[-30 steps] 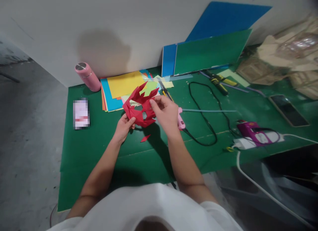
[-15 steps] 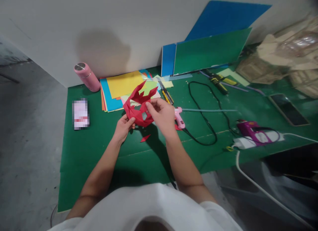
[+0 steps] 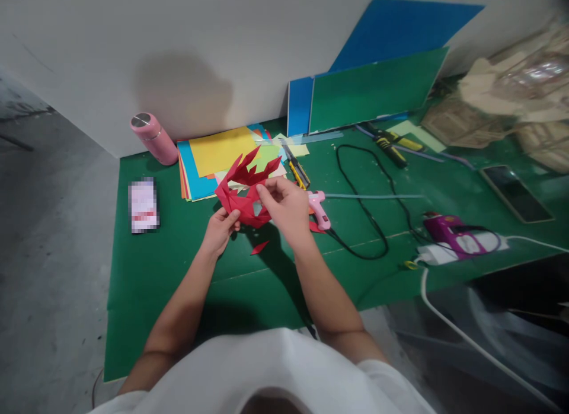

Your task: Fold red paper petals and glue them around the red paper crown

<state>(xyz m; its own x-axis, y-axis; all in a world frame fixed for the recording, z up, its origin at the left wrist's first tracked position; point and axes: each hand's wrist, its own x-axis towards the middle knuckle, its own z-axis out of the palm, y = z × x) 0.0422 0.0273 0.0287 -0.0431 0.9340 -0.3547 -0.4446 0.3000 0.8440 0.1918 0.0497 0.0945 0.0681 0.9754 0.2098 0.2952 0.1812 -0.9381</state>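
Observation:
A spiky red folded-paper piece (image 3: 243, 191) is held above the green mat (image 3: 146, 266). My left hand (image 3: 221, 229) grips its lower left edge from below, fingers closed on it. My right hand (image 3: 287, 207) pinches its right side with thumb and fingers. A small red paper scrap (image 3: 259, 247) lies on the mat just under the hands. Another red scrap (image 3: 316, 227) lies by my right wrist.
A stack of coloured paper sheets (image 3: 213, 156) lies behind the hands, a pink bottle (image 3: 153, 138) to its left. A pink glue gun (image 3: 320, 209) and black cable (image 3: 364, 206) lie right of my hand. Blue and green boards (image 3: 373, 91) lean on the wall. A purple glue gun (image 3: 451, 233) and phone (image 3: 515, 193) lie far right.
My right hand has slid a little left along the red paper piece, and the piece has shifted slightly left with it. My left hand has stayed put.

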